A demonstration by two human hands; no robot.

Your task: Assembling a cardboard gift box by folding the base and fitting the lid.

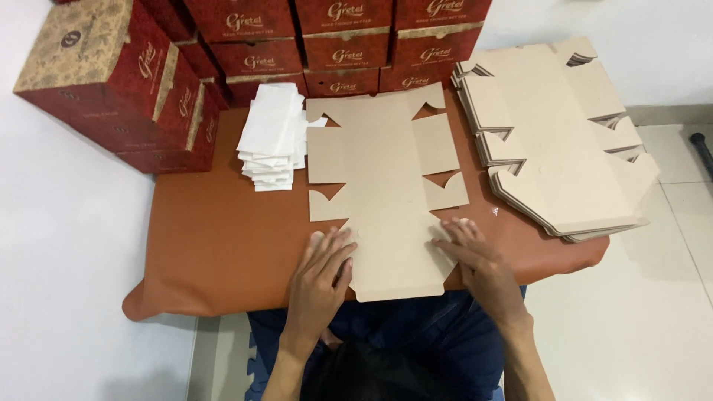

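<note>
Both hands lie flat, fingers spread, gripping nothing: left hand [324, 269] presses the near left edge of the flat blank [386, 186], right hand [473, 256] the near right edge. The blank lies unfolded at the desk [215, 238] centre. Step in hand appears to be pre-fold alignment; folding would call for lifting a side flap. Paper stack [271, 137] lies left, blank stack [553, 141] right, red boxes [334, 37] behind.

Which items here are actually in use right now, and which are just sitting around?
In use:
- left hand, flat on the blank
- right hand, flat on the blank
- flat die-cut cardboard box blank

Lying about:
- stack of cardboard blanks
- pile of white paper sheets
- red finished boxes
- brown mat
</note>
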